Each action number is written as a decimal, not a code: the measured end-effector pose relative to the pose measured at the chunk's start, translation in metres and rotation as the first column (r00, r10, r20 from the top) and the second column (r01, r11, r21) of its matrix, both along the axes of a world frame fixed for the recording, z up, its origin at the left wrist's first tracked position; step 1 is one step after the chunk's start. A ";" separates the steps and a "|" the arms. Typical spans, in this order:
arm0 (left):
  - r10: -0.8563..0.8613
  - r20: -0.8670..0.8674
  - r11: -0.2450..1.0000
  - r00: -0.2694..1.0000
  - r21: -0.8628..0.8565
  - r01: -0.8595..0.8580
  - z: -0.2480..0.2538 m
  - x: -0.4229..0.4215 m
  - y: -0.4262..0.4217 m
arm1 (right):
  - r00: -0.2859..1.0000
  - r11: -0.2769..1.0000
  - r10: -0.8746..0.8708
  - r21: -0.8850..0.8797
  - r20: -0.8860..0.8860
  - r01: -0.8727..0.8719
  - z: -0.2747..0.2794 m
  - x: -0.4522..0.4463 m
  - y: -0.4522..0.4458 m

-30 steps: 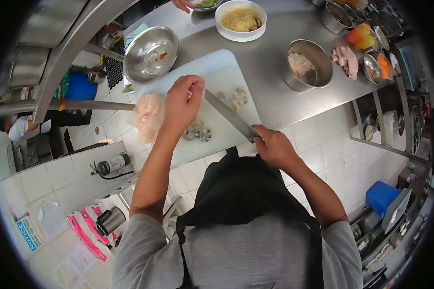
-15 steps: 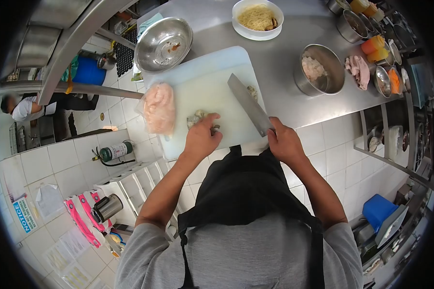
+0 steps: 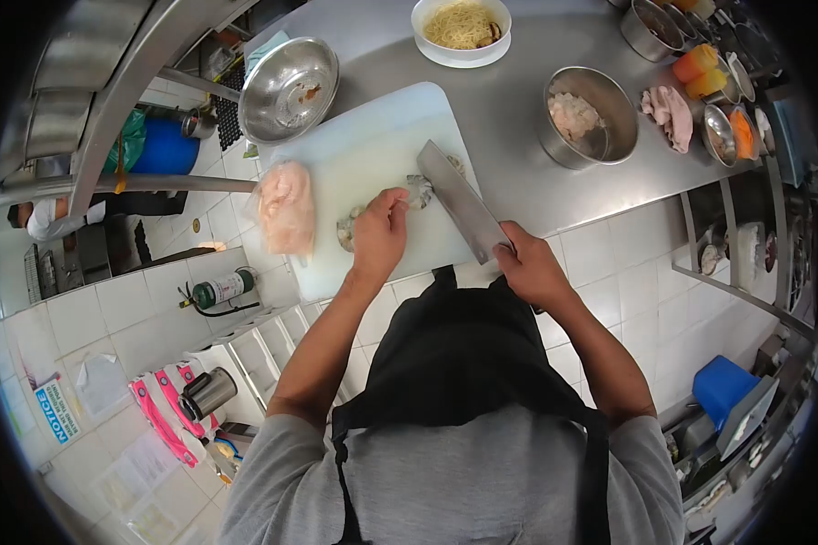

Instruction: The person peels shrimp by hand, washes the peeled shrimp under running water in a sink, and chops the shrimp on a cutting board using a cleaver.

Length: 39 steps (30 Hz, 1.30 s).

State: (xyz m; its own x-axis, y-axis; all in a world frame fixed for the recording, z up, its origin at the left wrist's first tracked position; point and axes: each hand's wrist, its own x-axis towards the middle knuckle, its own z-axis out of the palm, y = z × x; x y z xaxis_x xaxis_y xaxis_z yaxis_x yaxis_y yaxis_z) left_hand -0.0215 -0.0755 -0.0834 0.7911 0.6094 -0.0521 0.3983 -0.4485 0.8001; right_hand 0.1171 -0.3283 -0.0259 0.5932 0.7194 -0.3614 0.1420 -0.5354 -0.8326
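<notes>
My right hand (image 3: 529, 270) is wrapped round the handle of a broad-bladed cleaver (image 3: 463, 204), whose blade slants up and left across the cutting board (image 3: 382, 127). Beside the blade lies a grey raw shrimp (image 3: 419, 191). The fingers of my left hand (image 3: 380, 234) are drawn together at its near end and seem to pinch it, though the contact is partly hidden. More greyish shrimp (image 3: 345, 229) shows at the left of that hand. Beyond the cleaver, some small pieces (image 3: 457, 165) lie partly behind the blade.
A bag of pale pink meat (image 3: 286, 209) rests on the board's left edge. Around the board stand a metal bowl (image 3: 289, 91), a noodle bowl (image 3: 463, 27) and a pot with pale meat (image 3: 591, 118). A pink cloth (image 3: 668, 116) lies farther right. Another person (image 3: 54, 218) is far left.
My left hand has moved up, and a shrimp now lies between its fingertips and the cleaver. The cleaver has shifted slightly left. The whole view has moved a little.
</notes>
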 end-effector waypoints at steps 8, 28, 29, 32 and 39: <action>-0.193 -0.059 0.960 0.979 0.196 0.201 0.013 0.025 0.021 | 0.903 0.994 -0.110 -0.052 -0.415 0.097 0.008 -0.001 -0.015; -0.255 -0.185 0.930 0.949 0.222 0.293 0.025 0.027 0.023 | 0.880 1.000 -0.004 -0.025 -0.475 -0.009 -0.004 0.014 0.012; -0.253 -0.177 0.927 0.951 0.237 0.290 0.024 0.027 0.022 | 0.889 1.000 -0.001 -0.023 -0.458 -0.011 -0.004 0.013 0.017; -0.249 -0.174 0.926 0.953 0.245 0.286 0.022 0.026 0.023 | 0.898 0.999 -0.011 -0.033 -0.439 -0.004 -0.006 0.013 0.030; -0.372 -0.083 0.851 0.924 0.366 0.376 0.024 0.021 0.018 | 0.945 0.998 -0.062 -0.030 -0.320 0.055 -0.022 0.005 0.046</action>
State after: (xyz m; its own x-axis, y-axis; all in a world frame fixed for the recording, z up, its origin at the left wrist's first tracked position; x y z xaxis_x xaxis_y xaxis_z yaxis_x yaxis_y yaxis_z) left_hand -0.0004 -0.0573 -0.0597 0.9637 0.2436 0.1095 0.1470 -0.8260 0.5442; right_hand 0.1224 -0.2824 -0.0481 0.4843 0.6774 -0.5537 -0.1626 -0.5521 -0.8177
